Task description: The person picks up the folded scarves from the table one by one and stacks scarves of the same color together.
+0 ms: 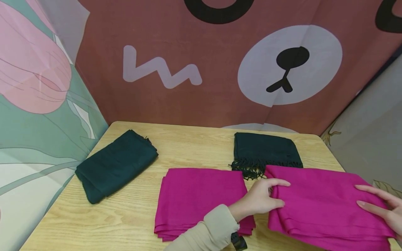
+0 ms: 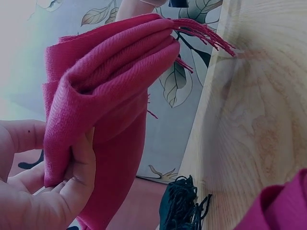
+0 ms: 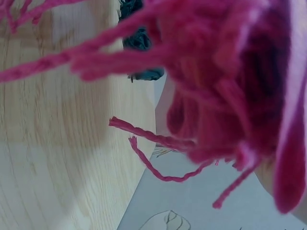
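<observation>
A folded magenta fringed scarf [image 1: 323,202] is lifted off the table at the right, spread between both hands. My left hand [image 1: 260,197] grips its left edge, thumb and fingers on opposite sides of the layers; the left wrist view shows these fingers [image 2: 79,177] curled round the fold. At the right edge my right hand [image 1: 384,205] holds the scarf, its thumb and a finger on top and the other fingers hidden beneath. Twisted tassels [image 3: 163,139] hang close to the right wrist camera. Beside it, a second folded magenta scarf [image 1: 201,198] lies on the table, partly behind my left forearm.
The wooden table [image 1: 103,223] bears a folded dark green scarf [image 1: 117,165] at the left. Another dark green scarf [image 1: 267,148] lies at the back right, its fringe toward me. A printed brown cloth [image 1: 163,104] hangs behind the table.
</observation>
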{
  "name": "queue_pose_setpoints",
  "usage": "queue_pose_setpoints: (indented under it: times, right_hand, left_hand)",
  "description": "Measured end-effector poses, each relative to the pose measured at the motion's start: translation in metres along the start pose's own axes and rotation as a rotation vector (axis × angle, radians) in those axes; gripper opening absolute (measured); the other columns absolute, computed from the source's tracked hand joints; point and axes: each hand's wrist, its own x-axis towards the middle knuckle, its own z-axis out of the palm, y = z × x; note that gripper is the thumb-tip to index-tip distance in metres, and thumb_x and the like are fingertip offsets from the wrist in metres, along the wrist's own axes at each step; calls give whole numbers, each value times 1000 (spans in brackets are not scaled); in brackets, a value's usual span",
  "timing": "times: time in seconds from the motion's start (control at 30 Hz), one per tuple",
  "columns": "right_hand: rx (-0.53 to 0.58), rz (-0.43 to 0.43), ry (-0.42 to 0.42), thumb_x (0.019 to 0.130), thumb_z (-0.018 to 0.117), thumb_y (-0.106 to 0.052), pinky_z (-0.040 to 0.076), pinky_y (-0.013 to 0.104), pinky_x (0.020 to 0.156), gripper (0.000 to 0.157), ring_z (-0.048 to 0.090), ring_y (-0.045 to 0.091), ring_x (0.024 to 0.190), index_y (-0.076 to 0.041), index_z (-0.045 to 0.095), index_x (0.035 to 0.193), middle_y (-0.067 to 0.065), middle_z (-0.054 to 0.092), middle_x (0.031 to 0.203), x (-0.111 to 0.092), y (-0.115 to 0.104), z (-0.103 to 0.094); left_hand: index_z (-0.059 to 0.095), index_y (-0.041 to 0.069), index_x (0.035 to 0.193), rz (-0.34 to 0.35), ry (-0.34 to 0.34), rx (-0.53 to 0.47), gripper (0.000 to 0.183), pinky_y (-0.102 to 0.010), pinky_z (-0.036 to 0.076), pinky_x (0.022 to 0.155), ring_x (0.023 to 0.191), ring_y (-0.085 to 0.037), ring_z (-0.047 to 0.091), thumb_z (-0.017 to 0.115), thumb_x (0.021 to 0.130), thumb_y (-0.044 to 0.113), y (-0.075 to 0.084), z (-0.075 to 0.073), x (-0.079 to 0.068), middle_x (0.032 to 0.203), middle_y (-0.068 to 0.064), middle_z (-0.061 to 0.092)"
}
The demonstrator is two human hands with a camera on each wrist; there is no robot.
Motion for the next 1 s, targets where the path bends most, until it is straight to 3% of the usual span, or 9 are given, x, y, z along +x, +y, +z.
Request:
queue_pose_setpoints:
  times: [0.2, 0.3, 0.5, 0.7, 1.0]
  right_hand:
    - [109, -7, -29, 82, 61, 8, 49, 21, 50, 51, 56, -11, 78, -27, 63, 119, -32, 52, 98, -2, -3, 4]
    - [130, -14, -52, 83, 59, 9, 49, 22, 50, 50, 57, -8, 78, -25, 63, 119, -31, 53, 98, -3, -5, 6]
    - [86, -29, -71, 84, 58, 8, 49, 22, 51, 49, 57, -8, 79, -25, 62, 120, -31, 53, 100, -5, -9, 9]
    - [67, -30, -62, 85, 58, 6, 49, 20, 52, 48, 54, -12, 81, -24, 60, 122, -31, 52, 99, -6, -10, 11]
    - [58, -9, -73, 86, 57, 3, 50, 21, 53, 49, 50, -16, 83, -27, 58, 125, -28, 48, 101, -8, -9, 13]
  left_hand:
    - [60, 17, 119, 1, -6, 2, 47, -14, 29, 37, 35, -4, 23, 66, 77, -4, 0, -2, -1, 41, 6, 23]
    - [61, 18, 119, -2, -4, 13, 48, -14, 32, 39, 37, -3, 28, 66, 77, -4, 0, -3, -2, 42, 6, 32]
    - [61, 17, 118, -9, -8, 5, 47, -14, 39, 45, 42, -2, 37, 66, 76, -4, -1, -6, -4, 56, 7, 54]
    - [60, 16, 118, -4, -11, -1, 47, -15, 43, 49, 50, 0, 47, 67, 76, -5, 0, -8, -5, 71, 7, 60]
    - [60, 16, 119, 3, -22, 17, 48, -13, 34, 41, 37, -4, 30, 65, 77, -5, 2, -12, -9, 48, 5, 49]
